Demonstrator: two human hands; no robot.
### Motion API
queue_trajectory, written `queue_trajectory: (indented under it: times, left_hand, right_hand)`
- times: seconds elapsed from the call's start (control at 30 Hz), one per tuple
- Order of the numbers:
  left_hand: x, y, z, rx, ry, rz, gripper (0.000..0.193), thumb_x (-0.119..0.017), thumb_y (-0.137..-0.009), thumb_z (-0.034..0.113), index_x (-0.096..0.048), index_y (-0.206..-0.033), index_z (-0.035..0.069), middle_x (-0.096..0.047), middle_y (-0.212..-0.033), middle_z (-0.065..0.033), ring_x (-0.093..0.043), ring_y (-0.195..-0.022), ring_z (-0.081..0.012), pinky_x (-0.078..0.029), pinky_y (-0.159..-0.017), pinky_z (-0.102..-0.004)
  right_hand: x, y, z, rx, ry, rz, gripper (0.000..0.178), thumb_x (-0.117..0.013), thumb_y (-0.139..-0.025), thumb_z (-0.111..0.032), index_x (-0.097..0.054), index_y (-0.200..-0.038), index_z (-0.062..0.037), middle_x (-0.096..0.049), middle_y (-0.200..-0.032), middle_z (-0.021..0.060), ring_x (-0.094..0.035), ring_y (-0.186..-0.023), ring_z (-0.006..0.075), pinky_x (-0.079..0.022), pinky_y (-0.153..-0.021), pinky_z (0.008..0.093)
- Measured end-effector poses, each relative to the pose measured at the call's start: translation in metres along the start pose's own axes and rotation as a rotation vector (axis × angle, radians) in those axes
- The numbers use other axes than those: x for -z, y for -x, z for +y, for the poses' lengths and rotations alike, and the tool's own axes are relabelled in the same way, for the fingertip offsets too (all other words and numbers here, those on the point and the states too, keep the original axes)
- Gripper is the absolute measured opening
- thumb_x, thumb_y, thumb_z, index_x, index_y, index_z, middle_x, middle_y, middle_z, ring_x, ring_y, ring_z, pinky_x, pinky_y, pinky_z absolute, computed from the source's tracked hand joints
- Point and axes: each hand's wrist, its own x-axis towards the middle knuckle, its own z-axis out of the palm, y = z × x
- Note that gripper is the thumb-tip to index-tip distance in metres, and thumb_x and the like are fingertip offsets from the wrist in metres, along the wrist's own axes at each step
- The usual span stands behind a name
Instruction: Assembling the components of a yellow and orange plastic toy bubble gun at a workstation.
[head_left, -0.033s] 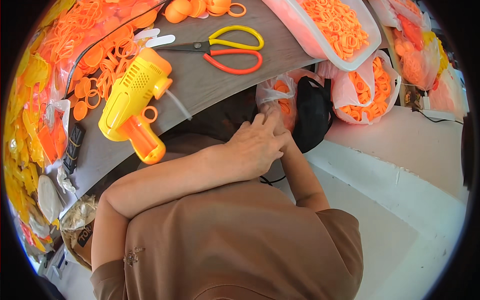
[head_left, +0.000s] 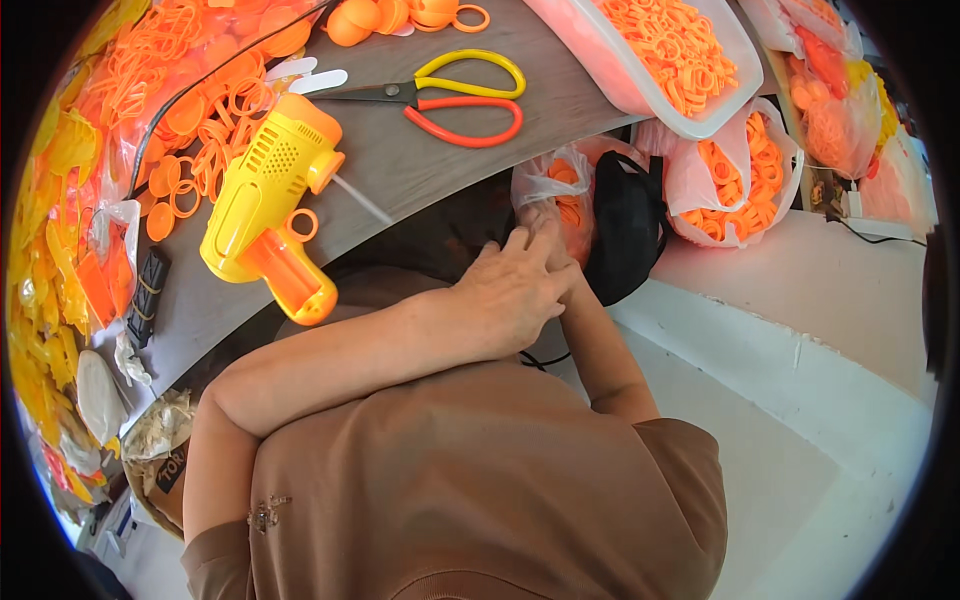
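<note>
- Bag of orange rings [head_left: 566,195]: sits below the table [head_left: 560,95] edge, beside a black pouch [head_left: 622,235]. A snagged finger could tip it and spill rings.
- Left hand [head_left: 512,287]: lies across the right, fingers loosely bent, nothing seen in its hold.
- Right hand [head_left: 541,214]: largely covered, fingertips by the bag; opening and grip cannot be told.
- Yellow toy gun [head_left: 250,195]: orange handle overhangs the table edge near the left forearm [head_left: 360,345]. Raising that arm carelessly could knock it down.
</note>
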Motion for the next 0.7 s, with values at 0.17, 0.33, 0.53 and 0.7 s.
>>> queue_trajectory:
  times: [0.17, 0.33, 0.53, 0.7]
  left_hand:
    - [0.001, 0.004, -0.027, 0.110, -0.369, 0.067, 0.044, -0.065, -0.082, 0.023, -0.054, -0.120, 0.005, -0.037, -0.134, -0.0272, -0.042, -0.117, -0.0408, -0.041, -0.095, -0.0490]
    - [0.020, 0.018, -0.044, 0.074, -0.416, 0.036, 0.040, -0.066, -0.080, 0.022, -0.056, -0.113, 0.004, -0.047, -0.124, -0.0225, -0.050, -0.109, -0.0347, -0.044, -0.091, -0.0416]
    - [0.039, 0.033, -0.050, -0.042, -0.248, -0.094, 0.041, -0.066, -0.081, 0.018, -0.055, -0.117, 0.003, -0.049, -0.124, -0.0208, -0.053, -0.106, -0.0346, -0.046, -0.091, -0.0409]
    - [0.035, 0.046, -0.049, -0.131, -0.279, 0.013, 0.034, -0.066, -0.080, 0.018, -0.057, -0.108, 0.002, -0.054, -0.101, -0.0139, -0.055, -0.094, -0.0288, -0.048, -0.082, -0.0376]
  right_hand:
    - [-0.021, 0.009, 0.016, 0.173, -0.033, 0.056, 0.038, -0.054, -0.075, -0.014, -0.060, -0.109, 0.0023, -0.055, -0.118, 0.0210, -0.047, -0.111, 0.0404, -0.042, -0.090, 0.0484]
    - [-0.015, 0.011, 0.014, 0.000, 0.077, 0.057, 0.058, -0.066, -0.071, -0.021, -0.052, -0.121, 0.0035, -0.046, -0.129, 0.0219, -0.042, -0.119, 0.0424, -0.038, -0.096, 0.0505]
    - [-0.027, 0.033, 0.062, -0.413, 0.180, 0.015, 0.084, -0.069, -0.073, -0.033, -0.028, -0.139, -0.0005, -0.024, -0.145, 0.0216, -0.031, -0.126, 0.0479, -0.028, -0.105, 0.0520]
    - [-0.005, 0.021, 0.044, -0.446, 0.337, -0.147, 0.096, -0.072, -0.070, -0.036, -0.019, -0.145, -0.0088, -0.019, -0.148, 0.0193, -0.026, -0.129, 0.0496, -0.028, -0.106, 0.0525]
